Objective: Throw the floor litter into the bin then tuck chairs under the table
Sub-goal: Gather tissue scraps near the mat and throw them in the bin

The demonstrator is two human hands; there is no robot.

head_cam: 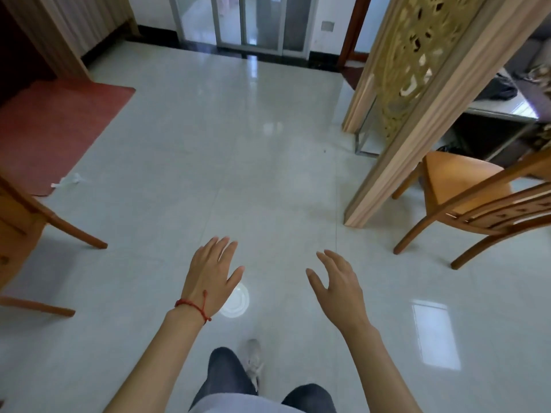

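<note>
A round white lid-like piece of litter (238,302) lies flat on the pale tiled floor, partly hidden behind my left hand (213,271). That hand hovers above it with fingers straight and holds nothing; a red string circles its wrist. My right hand (337,281) hangs to the right of the litter, fingers spread and relaxed, empty. A crumpled clear wrapper (69,180) lies at the edge of the red mat at left. A wooden chair (465,189) with an orange seat stands at right. Another wooden chair (21,222) is partly in view at the left edge.
A carved wooden screen (417,84) stands upright at right, beside the orange-seated chair. A red mat (53,123) covers the floor at left. Glass sliding doors (247,22) close the far end. My legs and one shoe (253,365) show at the bottom.
</note>
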